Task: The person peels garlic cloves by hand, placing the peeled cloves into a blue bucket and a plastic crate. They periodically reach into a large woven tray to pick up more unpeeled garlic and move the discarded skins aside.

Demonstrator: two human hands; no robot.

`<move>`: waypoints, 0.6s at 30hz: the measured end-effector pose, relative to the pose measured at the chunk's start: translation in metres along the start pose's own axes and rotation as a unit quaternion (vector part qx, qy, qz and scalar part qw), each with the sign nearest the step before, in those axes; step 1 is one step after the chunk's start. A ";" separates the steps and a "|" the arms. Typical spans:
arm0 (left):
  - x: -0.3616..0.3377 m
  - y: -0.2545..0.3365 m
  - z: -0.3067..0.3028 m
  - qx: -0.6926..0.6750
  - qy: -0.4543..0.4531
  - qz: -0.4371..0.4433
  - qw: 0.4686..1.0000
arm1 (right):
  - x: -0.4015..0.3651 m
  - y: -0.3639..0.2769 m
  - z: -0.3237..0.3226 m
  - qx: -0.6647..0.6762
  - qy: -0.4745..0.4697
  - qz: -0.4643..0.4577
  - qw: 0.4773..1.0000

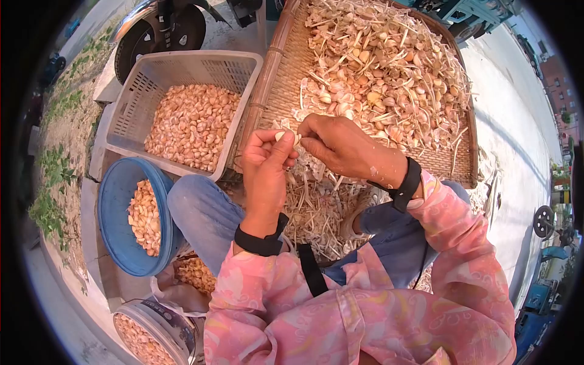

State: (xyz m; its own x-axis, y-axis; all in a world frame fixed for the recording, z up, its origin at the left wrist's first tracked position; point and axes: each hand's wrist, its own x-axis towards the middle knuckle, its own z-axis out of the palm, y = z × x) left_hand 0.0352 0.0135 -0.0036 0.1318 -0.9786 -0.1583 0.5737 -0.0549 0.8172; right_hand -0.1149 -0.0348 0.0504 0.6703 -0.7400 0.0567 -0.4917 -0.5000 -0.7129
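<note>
My left hand (266,167) is closed, with a pale garlic clove (288,137) pinched between thumb and fingers. My right hand (340,146) is closed beside it, its thumb and finger at the clove's right side; whether they grip the clove or a bit of its skin is too small to tell. Both hands are above the near left edge of a woven tray (277,85), which bears a heap of garlic cloves, skins and dry stalks (389,79). To the left of my hands, a grey plastic crate (137,91) holds many loose cloves (194,125).
A blue bucket (112,213) with cloves stands left of my knee. Below it are a bag of cloves (196,274) and a white bucket (173,328) with more cloves. Skins and stalks (316,213) litter the ground between my legs. A wheel (161,39) stands behind the crate.
</note>
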 end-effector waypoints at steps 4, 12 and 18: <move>-0.005 -0.012 0.013 0.140 0.002 0.004 0.990 | -0.019 0.027 0.013 -0.023 -0.014 0.012 1.000; -0.023 -0.026 0.020 0.171 -0.081 -0.031 0.981 | -0.053 0.052 0.030 0.048 -0.021 0.034 0.998; -0.035 0.083 -0.111 0.267 0.178 0.146 0.936 | -0.071 0.066 0.033 -0.036 -0.015 0.022 0.999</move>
State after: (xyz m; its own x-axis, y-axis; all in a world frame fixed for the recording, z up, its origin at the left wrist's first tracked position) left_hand 0.1679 0.0654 0.0087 0.5346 -0.8450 0.0172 -0.0009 0.0198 0.9998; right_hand -0.1768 -0.0011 -0.0238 0.6636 -0.7481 0.0046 -0.5588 -0.4997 -0.6618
